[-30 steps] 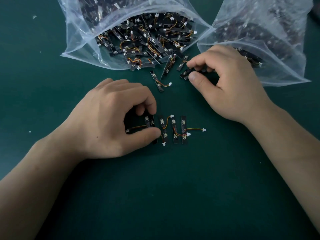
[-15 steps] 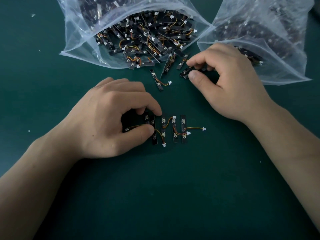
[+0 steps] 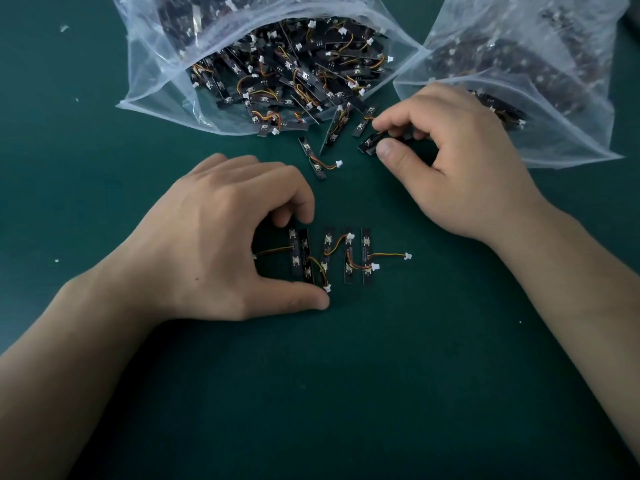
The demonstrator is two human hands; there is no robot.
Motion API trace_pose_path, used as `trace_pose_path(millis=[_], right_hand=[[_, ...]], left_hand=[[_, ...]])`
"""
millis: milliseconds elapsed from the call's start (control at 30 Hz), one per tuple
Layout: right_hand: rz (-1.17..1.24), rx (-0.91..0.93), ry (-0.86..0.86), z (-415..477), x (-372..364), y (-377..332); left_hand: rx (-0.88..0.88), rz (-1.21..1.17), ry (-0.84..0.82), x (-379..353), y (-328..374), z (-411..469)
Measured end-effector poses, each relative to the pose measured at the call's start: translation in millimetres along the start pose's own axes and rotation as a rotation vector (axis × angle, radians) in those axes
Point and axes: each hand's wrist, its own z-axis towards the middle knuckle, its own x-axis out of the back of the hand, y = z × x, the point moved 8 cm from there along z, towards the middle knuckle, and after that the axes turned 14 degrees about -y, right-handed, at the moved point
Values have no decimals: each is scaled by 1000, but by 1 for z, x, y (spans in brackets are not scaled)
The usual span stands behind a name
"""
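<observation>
On the green table (image 3: pixel 311 393), at the left, the left hand (image 3: pixel 221 244) is curled round the left end of a row of strips (image 3: pixel 348 254). Its forefinger is set at the far ends of the two leftmost pieces and its thumb just below their near ends, beside a white plug. The row is laid side by side, each long axis pointing away from the person, with thin wires trailing off to the right.

Beyond the row, an open bag (image 3: pixel 156 64) full of the same parts is spilled towards the middle, and a loose strip (image 3: pixel 313 157) lies just in front of it.

Further right, a single strip (image 3: pixel 369 143) is pinched between the thumb and fingertips of the right hand (image 3: pixel 460 168), just off the heap. It is held aslant, nearly crosswise to the row, and lies beyond and to the right of it.

The row's free right end is nearer the right hand, so the strip would probably have to be turned parallel and brought down towards the person.

A second bag (image 3: pixel 554 81) lies behind that hand.
</observation>
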Motion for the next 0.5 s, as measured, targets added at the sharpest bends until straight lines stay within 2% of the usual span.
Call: trace_pose_path(millis=[167,500], right_hand=[[1,2,3,0,0,0],[0,3,0,1,0,-1]], left_hand=[[-4,47,15,-1,3,1],[15,-44,38,2,-1,0]])
